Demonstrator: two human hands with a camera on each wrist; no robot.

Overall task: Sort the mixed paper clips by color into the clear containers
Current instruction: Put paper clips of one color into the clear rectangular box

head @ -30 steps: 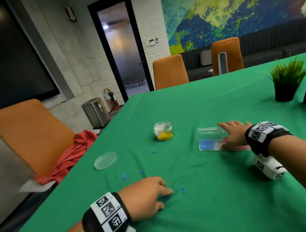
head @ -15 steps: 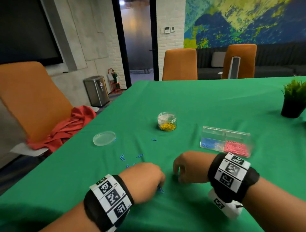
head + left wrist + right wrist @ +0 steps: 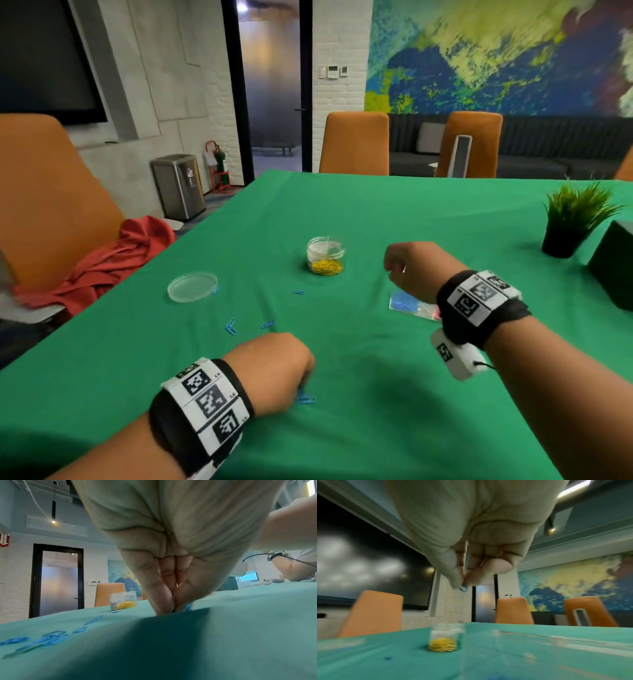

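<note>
Risen from the cloth since a moment ago, right hand (image 3: 412,270) pinches a blue clip (image 3: 463,588) above the clear box (image 3: 409,306); left hand (image 3: 274,370) pinches blue clips (image 3: 186,607) on the green cloth (image 3: 376,428).

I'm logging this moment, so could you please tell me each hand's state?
Left hand: pinching small blue paper clips on the green tablecloth.
Right hand: pinching one blue paper clip, raised.
</note>
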